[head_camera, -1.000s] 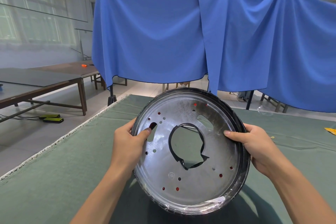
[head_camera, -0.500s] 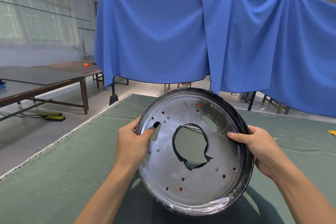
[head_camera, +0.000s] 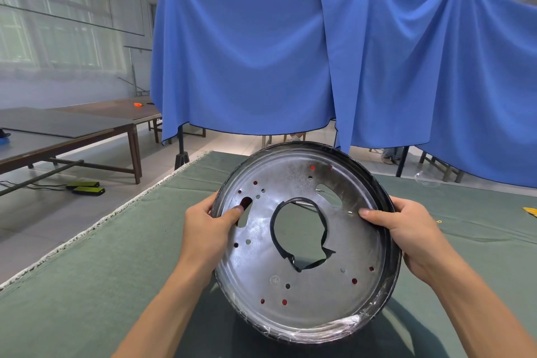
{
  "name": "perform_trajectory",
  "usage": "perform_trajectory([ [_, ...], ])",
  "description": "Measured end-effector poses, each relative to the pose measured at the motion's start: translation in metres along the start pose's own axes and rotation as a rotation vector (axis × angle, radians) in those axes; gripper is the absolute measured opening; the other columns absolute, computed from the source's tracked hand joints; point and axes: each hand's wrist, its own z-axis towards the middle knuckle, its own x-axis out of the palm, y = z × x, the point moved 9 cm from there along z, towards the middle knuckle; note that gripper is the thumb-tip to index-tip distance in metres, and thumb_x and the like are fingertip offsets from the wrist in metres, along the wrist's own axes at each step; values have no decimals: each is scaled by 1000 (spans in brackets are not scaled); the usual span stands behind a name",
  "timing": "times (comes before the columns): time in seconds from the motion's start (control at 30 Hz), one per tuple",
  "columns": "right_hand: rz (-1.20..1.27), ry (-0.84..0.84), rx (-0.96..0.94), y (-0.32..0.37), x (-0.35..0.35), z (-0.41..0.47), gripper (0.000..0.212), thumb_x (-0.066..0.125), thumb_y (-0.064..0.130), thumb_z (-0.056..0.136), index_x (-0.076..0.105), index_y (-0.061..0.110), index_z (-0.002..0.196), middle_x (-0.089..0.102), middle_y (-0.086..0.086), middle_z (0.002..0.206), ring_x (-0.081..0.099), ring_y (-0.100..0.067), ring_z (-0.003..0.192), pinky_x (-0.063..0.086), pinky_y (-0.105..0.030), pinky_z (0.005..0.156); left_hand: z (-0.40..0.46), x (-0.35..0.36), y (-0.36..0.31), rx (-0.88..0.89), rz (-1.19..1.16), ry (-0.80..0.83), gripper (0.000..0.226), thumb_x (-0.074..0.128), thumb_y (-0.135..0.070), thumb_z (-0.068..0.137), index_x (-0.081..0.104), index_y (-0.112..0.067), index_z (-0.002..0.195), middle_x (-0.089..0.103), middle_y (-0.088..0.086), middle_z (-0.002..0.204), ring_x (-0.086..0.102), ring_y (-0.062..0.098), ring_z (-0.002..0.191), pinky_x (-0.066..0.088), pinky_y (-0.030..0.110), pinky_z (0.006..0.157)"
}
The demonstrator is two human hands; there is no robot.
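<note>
The disc point(head_camera: 319, 293) stands tilted on edge over the green bench point(head_camera: 87, 285), its pierced metal face toward the camera. Whether its lower rim rests on the cloth or hangs just above it cannot be told. The left grip point(head_camera: 209, 229) is closed on the left rim, with the thumb laid on the face at the edge of a slot point(head_camera: 246, 202). The right grip point(head_camera: 412, 238) is closed on the right rim, thumb pressed flat on the metal. Both holds sit high on the rim, so the weight hangs below them. If one thumb slides on the smooth metal, the disc would likely swing down and strike the bench or twist out of the other hand. The left thumb could slip into the slot and be nicked by its cut edge. The big centre hole point(head_camera: 299, 229) has a black strip point(head_camera: 327, 251) peeling loose at its lower right, so bare sheet metal may be exposed there, a risk for any finger that reaches through. The crinkled wrap point(head_camera: 345, 324) along the lower rim looks slick and loose, and a hand shifted onto it might lose its hold.
</note>
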Motion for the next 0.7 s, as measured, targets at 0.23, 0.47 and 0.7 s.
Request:
perform_trajectory([
  [0.23, -40, -2, 47, -2, 0, -2, 14, 66, -3, 83, 69, 10, 78, 72, -1, 63, 67, -15, 53, 54, -27, 52, 0, 0, 6, -68, -10, 17, 20, 74, -7, 79, 73, -24, 68, 73, 9, 71, 65, 17, 55, 53, 24, 44],
  [0.47, -98, -32, 134, -10, -7, -7, 11, 66, -3, 82, 68, 6, 76, 70, -5, 60, 65, -25, 59, 55, -38, 67, -1, 5, 17, -194, 53, 48, 14, 72, -3, 79, 69, -16, 74, 73, 5, 66, 68, 21, 58, 58, 35, 59],
  [0.7, -171, -10, 312, -22, -15, -18, 6, 67, 1, 82, 63, 1, 85, 67, -11, 64, 61, -22, 43, 49, -26, 41, -1, 7, 8, -325, 198, 134, 14, 67, 4, 81, 59, -4, 73, 67, 7, 60, 60, 15, 45, 45, 18, 41],
])
